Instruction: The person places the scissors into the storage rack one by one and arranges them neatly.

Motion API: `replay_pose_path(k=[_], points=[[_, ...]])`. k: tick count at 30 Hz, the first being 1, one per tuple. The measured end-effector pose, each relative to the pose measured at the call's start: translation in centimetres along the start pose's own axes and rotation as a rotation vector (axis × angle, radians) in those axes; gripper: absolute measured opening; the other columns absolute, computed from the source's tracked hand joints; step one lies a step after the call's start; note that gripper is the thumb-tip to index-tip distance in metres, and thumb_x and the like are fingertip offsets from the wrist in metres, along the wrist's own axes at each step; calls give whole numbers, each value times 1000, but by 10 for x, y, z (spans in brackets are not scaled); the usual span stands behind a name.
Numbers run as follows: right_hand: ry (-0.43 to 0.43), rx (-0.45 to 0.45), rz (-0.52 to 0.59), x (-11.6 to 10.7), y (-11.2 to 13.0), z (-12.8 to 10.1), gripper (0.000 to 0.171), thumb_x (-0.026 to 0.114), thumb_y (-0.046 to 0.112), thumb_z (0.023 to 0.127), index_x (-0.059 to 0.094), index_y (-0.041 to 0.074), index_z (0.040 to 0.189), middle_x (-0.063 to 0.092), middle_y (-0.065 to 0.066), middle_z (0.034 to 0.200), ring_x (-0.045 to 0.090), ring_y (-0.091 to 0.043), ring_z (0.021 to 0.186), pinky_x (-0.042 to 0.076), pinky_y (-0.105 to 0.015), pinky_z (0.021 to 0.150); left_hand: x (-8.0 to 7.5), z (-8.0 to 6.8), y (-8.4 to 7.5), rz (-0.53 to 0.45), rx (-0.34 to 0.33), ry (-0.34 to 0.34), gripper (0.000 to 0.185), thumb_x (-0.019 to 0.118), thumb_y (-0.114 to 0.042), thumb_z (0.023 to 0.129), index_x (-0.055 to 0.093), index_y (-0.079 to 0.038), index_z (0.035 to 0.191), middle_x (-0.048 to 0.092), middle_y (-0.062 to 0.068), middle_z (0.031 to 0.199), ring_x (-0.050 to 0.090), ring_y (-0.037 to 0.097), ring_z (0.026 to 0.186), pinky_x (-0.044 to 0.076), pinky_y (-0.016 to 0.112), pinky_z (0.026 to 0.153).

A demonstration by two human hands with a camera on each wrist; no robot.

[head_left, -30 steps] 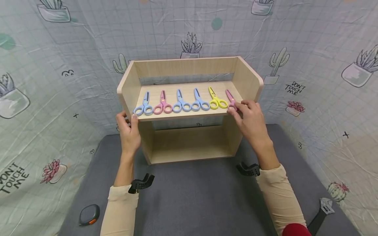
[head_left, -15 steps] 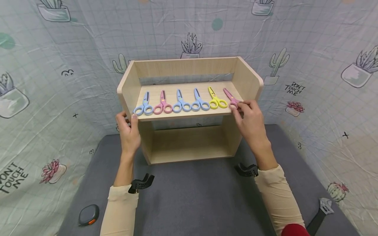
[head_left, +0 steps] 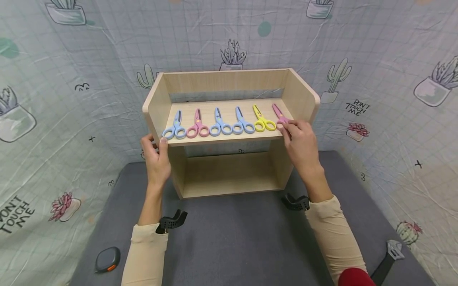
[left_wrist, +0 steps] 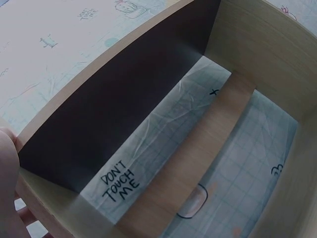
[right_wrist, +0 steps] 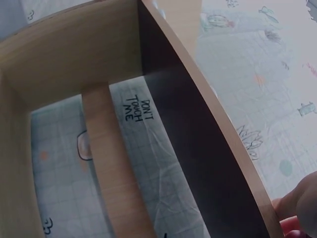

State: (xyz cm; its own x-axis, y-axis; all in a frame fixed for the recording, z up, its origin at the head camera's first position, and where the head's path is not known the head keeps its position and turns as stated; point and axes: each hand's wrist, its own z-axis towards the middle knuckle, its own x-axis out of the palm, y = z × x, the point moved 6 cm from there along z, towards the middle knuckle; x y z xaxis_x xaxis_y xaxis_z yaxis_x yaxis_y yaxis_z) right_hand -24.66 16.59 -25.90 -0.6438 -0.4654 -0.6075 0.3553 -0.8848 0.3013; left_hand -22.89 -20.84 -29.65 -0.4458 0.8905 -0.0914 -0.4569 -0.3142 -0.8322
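Note:
A two-tier light wooden shelf [head_left: 230,105] carries a row of small scissors along its upper board. At the row's right end lie pink scissors [head_left: 277,111], blades pointing back and tilted left. My right hand [head_left: 302,143] pinches their handle, partly covering the loops. Beside them are yellow scissors [head_left: 262,121], then blue scissors [head_left: 241,122], more blue scissors [head_left: 220,124], pink scissors [head_left: 197,125] and blue scissors [head_left: 175,127] at the far left. My left hand [head_left: 156,163] holds the shelf's left side, thumb at the front edge. Both wrist views mostly show the shelf's underside [left_wrist: 114,109].
The shelf's lower board [head_left: 229,174] stands on a dark grey table [head_left: 236,238]. A black tape measure [head_left: 108,259] lies front left. An adjustable wrench [head_left: 390,258] lies front right, near a red round object [head_left: 356,277]. A cactus-print sheet [head_left: 200,43] hangs behind and at both sides.
The right-end pink scissors' blades swung left, then turned partly back, while my right hand kept its pinch and shifted slightly. The left hand and other scissors stay put.

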Motion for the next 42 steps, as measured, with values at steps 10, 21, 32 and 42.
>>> replay_pose_path(k=[10,21,32,42], points=[[-26,-62,11,-1,-2,-4,26,68,11,94,73,-7,113,70,-23,113,60,-43,100,48,-51,86,0,1,1,-3,-1,12,41,43,-13,102,37,14,132,38,15,122,40,10,93,33,26,78],[-20,-55,14,-4,-4,-10,29,66,11,95,71,-4,119,68,-22,122,58,-42,101,48,-50,84,1,-2,-1,4,10,-1,39,44,-11,102,38,14,131,39,11,119,40,8,92,34,25,77],[-194,-134,99,-29,7,-38,28,69,9,92,71,-6,115,69,-21,119,59,-42,97,49,-50,83,4,-1,2,2,1,12,39,45,-9,102,38,16,131,39,11,120,38,5,93,33,26,78],[-183,-279,161,-38,22,-81,42,69,29,93,69,-3,120,68,-21,120,62,-41,104,50,-52,88,-6,-21,18,113,65,-155,42,52,-24,102,43,-1,136,42,19,129,40,18,108,33,27,87]])
